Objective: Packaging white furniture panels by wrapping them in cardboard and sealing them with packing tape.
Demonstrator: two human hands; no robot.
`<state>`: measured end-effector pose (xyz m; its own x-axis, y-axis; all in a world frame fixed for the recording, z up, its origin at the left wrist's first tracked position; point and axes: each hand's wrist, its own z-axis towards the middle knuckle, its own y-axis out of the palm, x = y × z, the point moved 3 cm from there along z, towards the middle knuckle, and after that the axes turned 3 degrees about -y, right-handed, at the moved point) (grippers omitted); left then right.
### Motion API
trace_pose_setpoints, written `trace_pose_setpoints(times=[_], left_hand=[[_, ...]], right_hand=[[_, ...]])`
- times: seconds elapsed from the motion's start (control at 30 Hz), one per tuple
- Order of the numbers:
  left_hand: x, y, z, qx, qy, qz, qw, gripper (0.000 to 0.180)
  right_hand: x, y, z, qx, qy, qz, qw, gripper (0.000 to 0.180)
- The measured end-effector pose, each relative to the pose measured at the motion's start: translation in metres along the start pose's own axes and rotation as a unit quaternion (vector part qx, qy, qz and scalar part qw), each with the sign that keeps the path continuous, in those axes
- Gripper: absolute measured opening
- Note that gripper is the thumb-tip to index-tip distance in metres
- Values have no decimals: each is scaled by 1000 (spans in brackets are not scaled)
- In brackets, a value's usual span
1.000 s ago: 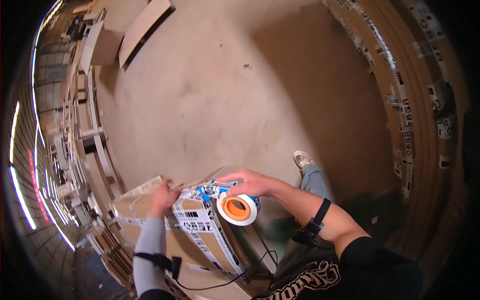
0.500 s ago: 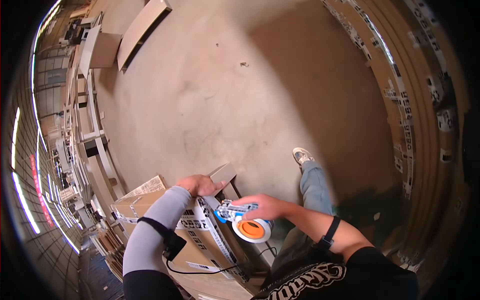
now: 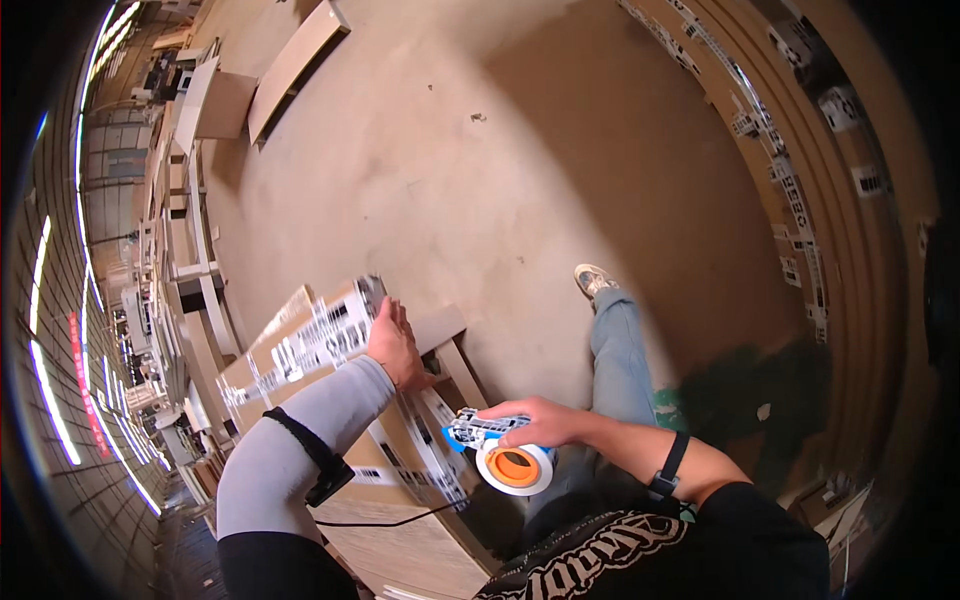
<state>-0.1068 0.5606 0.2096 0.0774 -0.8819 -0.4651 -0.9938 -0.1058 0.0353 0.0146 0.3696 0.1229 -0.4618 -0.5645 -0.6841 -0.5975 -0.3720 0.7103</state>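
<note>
Person standing over a stack of long flat cardboard cartons (image 3: 330, 345), taping in progress. Right hand (image 3: 545, 425) has its fingers wrapped tight round a blue-handled tape dispenser (image 3: 495, 450) with an orange-cored tape roll (image 3: 515, 468), held low just off the near right edge of the stack, roll facing the camera, not clearly touching the cardboard. Left hand (image 3: 392, 345) lies flat, palm down, fingers together and extended, pressing on the top carton near its far end by the barcode labels; it grips nothing. Left forearm in a grey sleeve (image 3: 300, 440) with a black strap and a cable hanging off it. Right wrist wears a black band (image 3: 668, 468). Top carton sits tilted across the stack, its far end toward the concrete floor (image 3: 480, 180). Step in hand, as a judgement: holding the carton down and steadying it between tape passes. Next move likely needs the dispenser brought onto the carton's seam or end flap while the left hand keeps pressure so the box does not slide. Other long cartons (image 3: 790, 180) are racked along the right wall, more board stacks (image 3: 290, 65) at the far left.
</note>
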Motion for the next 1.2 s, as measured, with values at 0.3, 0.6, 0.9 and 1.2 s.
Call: trace_pose_setpoints(times=[0.3, 0.6, 0.9, 1.2], left_hand=[[206, 84, -88, 124, 96, 12, 988, 77], [244, 129, -130, 153, 129, -684, 702, 58], [225, 217, -110, 102, 102, -835, 531, 76], [233, 155, -85, 111, -225, -835, -490, 65]], right_hand=[[117, 95, -89, -17, 15, -95, 995, 66], [217, 168, -12, 69, -158, -204, 964, 45], [174, 175, 31, 14, 349, 229, 909, 26], [-44, -83, -32, 53, 422, -127, 896, 50]])
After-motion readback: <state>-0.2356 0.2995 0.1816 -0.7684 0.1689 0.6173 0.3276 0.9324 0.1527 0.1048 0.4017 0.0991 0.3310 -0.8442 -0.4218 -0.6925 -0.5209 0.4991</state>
